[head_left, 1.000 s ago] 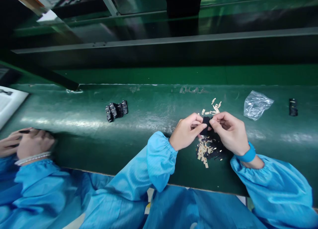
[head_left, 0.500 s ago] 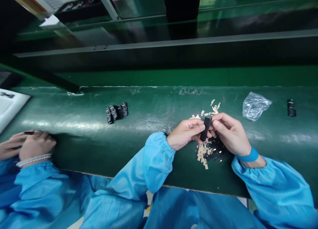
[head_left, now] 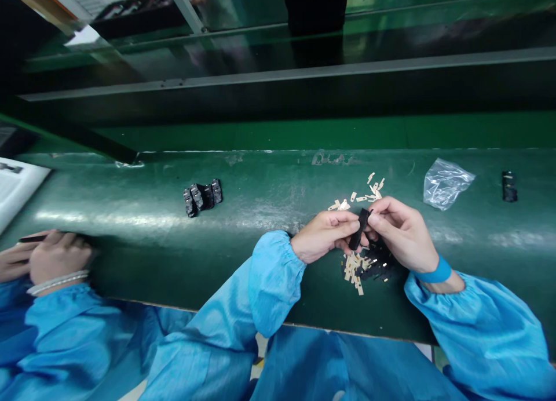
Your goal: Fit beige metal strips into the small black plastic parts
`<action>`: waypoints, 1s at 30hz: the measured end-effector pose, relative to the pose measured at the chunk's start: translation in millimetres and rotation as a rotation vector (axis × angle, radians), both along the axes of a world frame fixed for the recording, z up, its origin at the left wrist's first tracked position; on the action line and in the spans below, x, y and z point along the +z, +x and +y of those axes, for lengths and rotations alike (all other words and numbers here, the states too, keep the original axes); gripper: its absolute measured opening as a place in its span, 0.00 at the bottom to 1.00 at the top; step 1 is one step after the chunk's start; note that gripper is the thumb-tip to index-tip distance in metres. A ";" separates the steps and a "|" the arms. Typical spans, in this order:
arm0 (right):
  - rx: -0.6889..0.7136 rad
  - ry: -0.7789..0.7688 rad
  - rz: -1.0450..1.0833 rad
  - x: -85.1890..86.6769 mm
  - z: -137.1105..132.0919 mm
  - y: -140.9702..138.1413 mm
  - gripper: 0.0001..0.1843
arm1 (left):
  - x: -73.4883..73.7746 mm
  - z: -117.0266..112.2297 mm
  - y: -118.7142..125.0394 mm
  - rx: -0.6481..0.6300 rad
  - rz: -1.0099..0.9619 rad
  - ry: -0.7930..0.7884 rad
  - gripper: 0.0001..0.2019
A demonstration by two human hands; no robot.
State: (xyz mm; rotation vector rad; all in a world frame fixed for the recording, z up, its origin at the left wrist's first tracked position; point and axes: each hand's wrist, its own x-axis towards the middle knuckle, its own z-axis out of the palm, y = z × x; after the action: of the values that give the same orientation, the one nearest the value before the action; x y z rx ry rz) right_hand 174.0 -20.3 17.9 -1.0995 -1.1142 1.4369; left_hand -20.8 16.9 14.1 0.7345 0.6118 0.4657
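Note:
My left hand (head_left: 324, 236) and my right hand (head_left: 402, 230) meet over the green bench, both pinched on one small black plastic part (head_left: 358, 227) held upright between the fingertips. Under and just in front of the hands lies a heap of small tan metal strips mixed with black pieces (head_left: 362, 268). More loose tan strips (head_left: 369, 191) are scattered just beyond the hands. Both arms wear blue sleeves, and a blue band circles the right wrist.
A row of black parts (head_left: 203, 195) lies to the left on the green bench (head_left: 269, 192). A crumpled clear plastic bag (head_left: 445, 182) and a single black part (head_left: 509, 186) lie at the right. A co-worker's hands (head_left: 43, 256) work at the far left beside a white sheet (head_left: 17, 183).
The black part turned from flat to upright between my fingertips, and my hands shifted slightly. The co-worker's hands moved a little.

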 end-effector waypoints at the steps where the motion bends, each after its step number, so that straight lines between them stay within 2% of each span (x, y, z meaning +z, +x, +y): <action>1: 0.002 -0.001 -0.003 0.5 0.0 -0.2 0.10 | 0.5 0.0 -0.2 -0.004 0.006 0.001 0.23; 10: -0.038 0.015 -0.041 0.6 -0.7 -1.8 0.11 | 0.2 1.7 -1.6 0.005 0.033 0.029 0.23; 19: -0.025 0.069 -0.069 8.5 1.3 -8.5 0.12 | -1.0 1.9 -1.9 0.048 0.022 0.027 0.23; 24: 0.016 0.066 -0.084 6.5 2.9 -1.1 0.11 | 0.1 3.4 -3.7 0.047 0.040 0.036 0.24; 30: -0.143 0.152 -0.237 9.5 4.9 5.7 0.10 | 4.1 4.8 -5.4 0.039 0.092 0.075 0.25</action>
State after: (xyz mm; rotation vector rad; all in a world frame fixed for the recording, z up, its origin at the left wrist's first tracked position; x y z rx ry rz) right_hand 179.7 -15.4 27.4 -1.2367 -1.2615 1.1131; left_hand -26.2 21.7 18.2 0.8194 0.6990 0.4947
